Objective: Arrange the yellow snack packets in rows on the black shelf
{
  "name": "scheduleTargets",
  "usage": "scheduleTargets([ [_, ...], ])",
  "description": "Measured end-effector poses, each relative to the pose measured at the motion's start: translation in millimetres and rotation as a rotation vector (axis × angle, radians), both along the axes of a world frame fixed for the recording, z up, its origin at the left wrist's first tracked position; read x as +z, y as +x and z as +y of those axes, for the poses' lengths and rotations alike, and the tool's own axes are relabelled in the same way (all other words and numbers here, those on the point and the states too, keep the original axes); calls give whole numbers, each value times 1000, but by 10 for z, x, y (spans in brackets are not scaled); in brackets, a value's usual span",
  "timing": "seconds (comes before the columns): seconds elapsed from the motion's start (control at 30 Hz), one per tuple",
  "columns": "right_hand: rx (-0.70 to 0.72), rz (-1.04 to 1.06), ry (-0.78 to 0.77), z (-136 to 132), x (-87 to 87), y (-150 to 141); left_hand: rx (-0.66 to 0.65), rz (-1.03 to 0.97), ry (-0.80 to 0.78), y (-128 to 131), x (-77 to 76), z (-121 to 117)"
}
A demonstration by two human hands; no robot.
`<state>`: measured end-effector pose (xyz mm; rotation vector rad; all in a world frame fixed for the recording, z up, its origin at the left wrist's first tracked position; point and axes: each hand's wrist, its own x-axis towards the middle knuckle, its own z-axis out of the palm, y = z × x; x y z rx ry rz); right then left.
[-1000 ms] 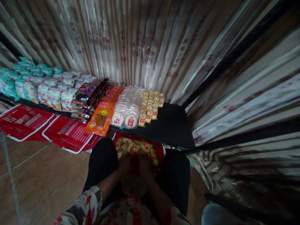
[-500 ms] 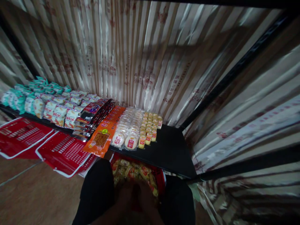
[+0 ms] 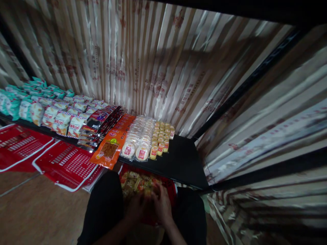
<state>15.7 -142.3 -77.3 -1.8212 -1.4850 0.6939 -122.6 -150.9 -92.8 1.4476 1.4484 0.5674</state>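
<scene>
Between my knees stands a red basket holding small yellow-wrapped snack packs. My left hand is low in the basket among the packs; shadow and blur hide its fingers. Close beside it, my right hand has its fingers curled down at the packs. What lies under those fingertips is too dark to make out. Just beyond the basket, on a black shelf, similar small yellow packs stand in short rows, next to rows of round white crackers in clear wrap.
Left along the shelf lie an orange snack bag, stacked dark red packets, white snack bags and teal bags. Red baskets with white handles sit below. A black post and striped sheeting enclose the shelf.
My right hand has risen and moved forward over the packs, its fingers now showing. My left hand stays low in the basket. The whole view has shifted slightly.
</scene>
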Motion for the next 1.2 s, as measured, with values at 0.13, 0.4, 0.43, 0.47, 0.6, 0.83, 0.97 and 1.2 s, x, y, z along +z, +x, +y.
scheduleTargets([
  [0.13,-67,317,-78,-22,16,-48,60,-108,38,-19,220,79],
  [0.4,-109,710,-167,118,270,-128,144,-326,-47,32,535,258],
  [0.43,-110,749,-162,143,309,-121,151,-372,-52,44,548,276],
  [0.47,-113,780,-153,164,346,-112,158,-416,-58,57,555,292],
  [0.6,-142,847,-123,220,452,-51,196,-547,-92,137,536,338],
  [0.83,-171,885,-124,266,479,67,234,-563,-164,294,563,400],
  [0.97,-172,913,-77,294,480,132,269,-536,-160,397,639,467],
  [1.2,-122,850,-37,441,496,297,287,-493,-65,622,683,648],
])
